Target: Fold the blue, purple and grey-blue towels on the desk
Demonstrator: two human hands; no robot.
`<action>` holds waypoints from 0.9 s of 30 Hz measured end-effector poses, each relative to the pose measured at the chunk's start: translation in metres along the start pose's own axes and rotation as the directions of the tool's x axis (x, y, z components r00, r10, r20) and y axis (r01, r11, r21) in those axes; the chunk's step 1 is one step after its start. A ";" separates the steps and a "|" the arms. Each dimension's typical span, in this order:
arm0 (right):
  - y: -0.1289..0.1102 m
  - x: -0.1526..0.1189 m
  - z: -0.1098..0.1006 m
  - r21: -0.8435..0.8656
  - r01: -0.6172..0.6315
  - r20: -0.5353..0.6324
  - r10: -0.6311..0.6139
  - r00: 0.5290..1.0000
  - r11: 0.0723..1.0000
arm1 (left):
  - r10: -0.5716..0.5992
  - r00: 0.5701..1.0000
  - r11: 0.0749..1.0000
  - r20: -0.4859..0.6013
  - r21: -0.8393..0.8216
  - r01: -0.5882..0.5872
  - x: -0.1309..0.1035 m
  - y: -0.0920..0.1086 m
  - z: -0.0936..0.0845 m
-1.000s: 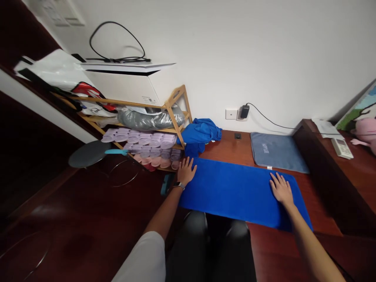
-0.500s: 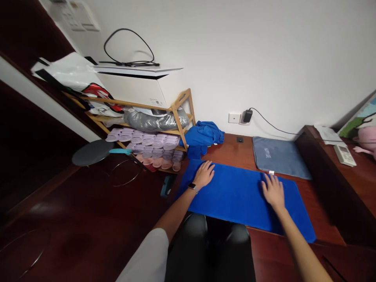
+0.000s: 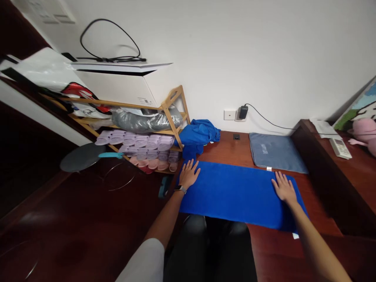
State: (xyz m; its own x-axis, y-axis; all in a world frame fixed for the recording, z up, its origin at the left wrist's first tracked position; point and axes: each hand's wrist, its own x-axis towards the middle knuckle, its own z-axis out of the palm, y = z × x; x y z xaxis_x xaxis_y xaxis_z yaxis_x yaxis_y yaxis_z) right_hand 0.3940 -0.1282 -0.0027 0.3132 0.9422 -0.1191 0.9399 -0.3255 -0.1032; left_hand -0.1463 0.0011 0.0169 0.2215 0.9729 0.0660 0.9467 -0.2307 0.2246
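Observation:
A blue towel [image 3: 232,194] lies spread flat on the dark red wooden bench in front of my knees. My left hand [image 3: 188,175] rests palm down on its left end, fingers stretched out, a watch [image 3: 180,189] on the wrist. Near the towel's right end, my right hand [image 3: 285,188] also lies flat with fingers apart. A small white tag [image 3: 295,235] sticks out under the towel's front right edge. Behind the towel is a folded grey-blue cloth [image 3: 276,152] with lettering. To the left, a crumpled blue cloth [image 3: 196,133] lies against the shelf.
A wooden rack [image 3: 173,117] at left holds several lilac and pink slippers [image 3: 147,141], a white box [image 3: 117,86] and bags. Beside it stands a round dark stool [image 3: 79,157]. A plugged-in charger [image 3: 243,112] sits at the wall; a remote control [image 3: 340,149] lies far right.
My hands have moved apart across the towel, the left one leftward and the right one rightward. A white tag now shows at the towel's front right edge. The view has shifted slightly.

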 end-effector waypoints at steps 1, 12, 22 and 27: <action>0.012 0.002 0.001 -0.008 -0.023 0.001 0.023 1.000 1.000 | -0.006 1.000 1.000 0.001 0.013 0.006 0.000 -0.002 0.000; -0.071 0.001 -0.017 0.063 0.093 -0.116 -0.086 0.990 0.994 | 0.093 0.993 0.995 -0.070 0.026 -0.091 -0.002 0.037 -0.002; -0.168 -0.006 0.002 0.071 0.310 0.002 -0.310 0.951 0.948 | 0.106 0.994 0.993 0.037 0.042 -0.108 0.012 0.044 0.013; -0.026 0.001 0.005 0.047 0.014 -0.024 -0.013 1.000 0.999 | 0.051 0.998 0.993 -0.034 0.107 -0.047 0.005 -0.023 0.002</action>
State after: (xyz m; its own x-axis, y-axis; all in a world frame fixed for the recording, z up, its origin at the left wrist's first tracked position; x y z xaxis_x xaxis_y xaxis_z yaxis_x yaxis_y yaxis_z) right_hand 0.3694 -0.1193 -0.0049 0.3041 0.9480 -0.0944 0.9367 -0.3156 -0.1515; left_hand -0.1662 0.0116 0.0105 0.2612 0.9590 0.1102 0.9548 -0.2734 0.1164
